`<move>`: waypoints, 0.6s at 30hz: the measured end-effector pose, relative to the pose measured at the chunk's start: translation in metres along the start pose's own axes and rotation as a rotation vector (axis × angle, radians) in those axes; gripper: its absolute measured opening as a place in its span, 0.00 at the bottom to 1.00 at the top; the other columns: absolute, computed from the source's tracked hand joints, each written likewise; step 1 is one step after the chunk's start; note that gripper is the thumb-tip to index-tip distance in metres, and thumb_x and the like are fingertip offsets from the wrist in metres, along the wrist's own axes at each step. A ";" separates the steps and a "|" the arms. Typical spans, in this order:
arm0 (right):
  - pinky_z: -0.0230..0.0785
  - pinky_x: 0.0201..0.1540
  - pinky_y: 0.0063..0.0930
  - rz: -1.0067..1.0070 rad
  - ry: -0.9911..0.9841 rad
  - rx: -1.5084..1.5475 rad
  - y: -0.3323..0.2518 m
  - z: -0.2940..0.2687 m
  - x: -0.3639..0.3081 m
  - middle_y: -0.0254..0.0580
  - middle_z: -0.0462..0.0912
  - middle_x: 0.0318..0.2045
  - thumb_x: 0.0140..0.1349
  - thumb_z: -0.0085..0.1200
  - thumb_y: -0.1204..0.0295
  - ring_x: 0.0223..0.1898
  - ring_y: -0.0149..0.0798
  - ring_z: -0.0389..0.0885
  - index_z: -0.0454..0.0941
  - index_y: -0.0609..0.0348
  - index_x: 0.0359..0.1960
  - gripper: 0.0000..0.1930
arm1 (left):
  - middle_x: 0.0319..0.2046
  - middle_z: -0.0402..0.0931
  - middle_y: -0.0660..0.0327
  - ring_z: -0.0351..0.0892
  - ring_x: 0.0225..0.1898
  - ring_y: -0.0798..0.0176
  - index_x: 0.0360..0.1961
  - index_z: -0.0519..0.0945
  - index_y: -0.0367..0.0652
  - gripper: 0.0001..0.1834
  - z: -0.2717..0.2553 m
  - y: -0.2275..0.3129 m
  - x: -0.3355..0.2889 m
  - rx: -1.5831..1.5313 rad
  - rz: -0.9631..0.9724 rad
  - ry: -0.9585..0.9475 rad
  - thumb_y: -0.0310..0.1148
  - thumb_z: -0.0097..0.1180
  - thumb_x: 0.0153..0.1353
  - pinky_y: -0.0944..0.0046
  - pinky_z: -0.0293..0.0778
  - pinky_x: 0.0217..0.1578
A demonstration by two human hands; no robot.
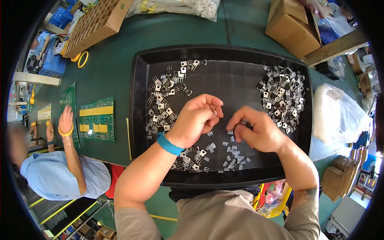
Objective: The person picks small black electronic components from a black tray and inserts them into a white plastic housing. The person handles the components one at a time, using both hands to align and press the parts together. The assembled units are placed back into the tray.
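Observation:
Both my hands are over a large black tray. My left hand, with a blue wristband, has its fingers curled in and pressed to the thumb; what they hold, if anything, is hidden. To its right, my right hand is slightly blurred, thumb and fingers bent together around something dark and small. A dense heap of three-legged transistors lies along the tray's right side. More transistors are scattered on the left. Small grey comb-shaped pieces lie loose below my hands, beside further transistors.
At left, a co-worker in a blue shirt reaches over green circuit boards. A divided cardboard box, yellow tape rolls and a bag of white parts stand beyond. A carton and clear plastic bag sit at right.

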State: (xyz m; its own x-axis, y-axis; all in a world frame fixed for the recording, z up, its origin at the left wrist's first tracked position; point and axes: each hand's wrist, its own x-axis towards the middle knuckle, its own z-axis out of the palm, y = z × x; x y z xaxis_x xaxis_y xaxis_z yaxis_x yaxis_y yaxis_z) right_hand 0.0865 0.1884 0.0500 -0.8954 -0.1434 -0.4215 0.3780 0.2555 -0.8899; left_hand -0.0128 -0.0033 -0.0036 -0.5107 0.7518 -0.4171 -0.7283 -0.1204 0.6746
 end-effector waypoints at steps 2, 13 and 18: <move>0.73 0.37 0.35 -0.463 -0.122 -0.337 0.024 0.009 0.004 0.43 0.81 0.34 0.58 0.54 0.78 0.37 0.46 0.81 0.75 0.59 0.39 0.07 | 0.33 0.76 0.58 0.67 0.24 0.73 0.44 0.73 0.39 0.14 0.004 -0.001 0.000 0.047 0.007 0.027 0.17 0.47 0.56 0.77 0.55 0.18; 0.76 0.32 0.37 -0.204 -0.364 -1.197 0.029 0.037 -0.022 0.41 0.80 0.30 0.56 0.58 0.67 0.34 0.44 0.84 0.73 0.58 0.38 0.12 | 0.39 0.79 0.54 0.67 0.26 0.76 0.46 0.73 0.41 0.13 0.006 0.001 -0.001 0.102 0.014 -0.004 0.19 0.54 0.59 0.80 0.59 0.19; 0.76 0.34 0.36 -0.304 -0.227 -1.047 0.032 0.029 -0.008 0.40 0.80 0.31 0.53 0.60 0.70 0.35 0.44 0.83 0.73 0.58 0.41 0.15 | 0.39 0.79 0.54 0.67 0.26 0.77 0.46 0.74 0.41 0.13 0.004 -0.002 -0.001 0.125 0.020 0.008 0.20 0.54 0.60 0.80 0.58 0.19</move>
State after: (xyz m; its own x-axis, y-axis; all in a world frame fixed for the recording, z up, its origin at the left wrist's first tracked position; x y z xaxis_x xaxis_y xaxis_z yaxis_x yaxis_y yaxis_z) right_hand 0.1131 0.1700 0.0198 -0.8129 -0.4812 -0.3282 -0.3306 0.8451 -0.4202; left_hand -0.0092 -0.0012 -0.0020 -0.5285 0.7450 -0.4069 -0.6551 -0.0532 0.7536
